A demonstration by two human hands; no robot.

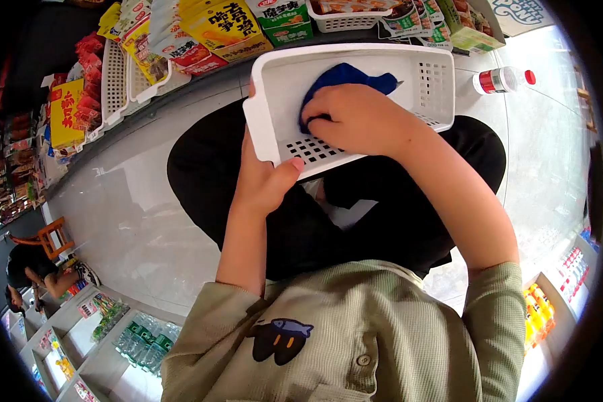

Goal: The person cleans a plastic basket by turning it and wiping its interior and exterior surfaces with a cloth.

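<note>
A white plastic basket with square holes is held tilted above my lap. My left hand grips its left end, with the thumb over the near rim and the other fingers behind the wall. Inside the basket, my right hand is closed on a dark blue cloth, pressing it against the basket's inner surface. Part of the cloth is hidden under the fingers.
A shelf of snack packets and white baskets runs along the far side. A bottle with a red cap is on the floor at right. At lower left are water bottles and another person.
</note>
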